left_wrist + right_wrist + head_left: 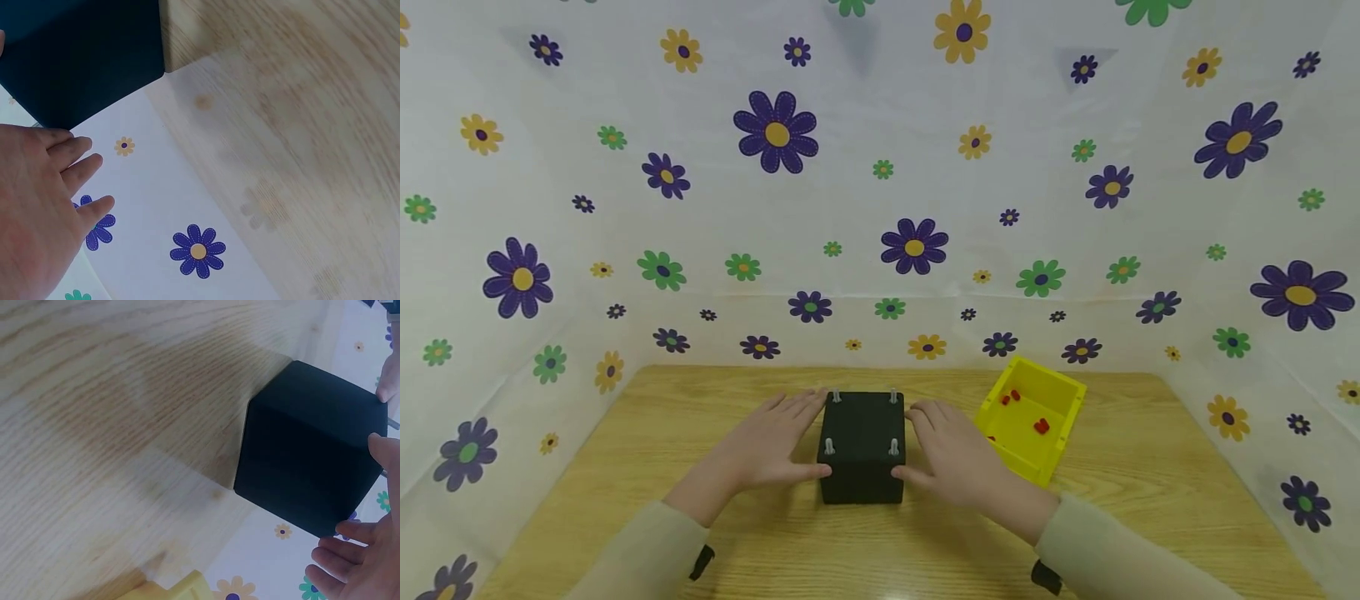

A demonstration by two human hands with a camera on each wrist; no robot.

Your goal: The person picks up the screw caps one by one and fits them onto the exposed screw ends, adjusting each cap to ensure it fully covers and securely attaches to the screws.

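A black box (862,479) stands on the table, with several clear pegs (893,447) sticking up near the corners of its top. My left hand (767,446) lies along its left side, thumb at the near edge and fingertips by the far corner. Opposite it, my right hand (958,454) touches the right side in the same way. In the right wrist view, that thumb is at the box's (306,450) edge and one fingertip meets its far corner, the other fingers spread loosely. The left wrist view shows mostly straight fingers (81,172) beside the box's lower corner.
To the right, behind my right forearm, sits a yellow bin (1013,462) with several small red pieces (1041,426) in it. The wooden table (700,417) meets a flower-patterned sheet (850,200) at the back and sides.
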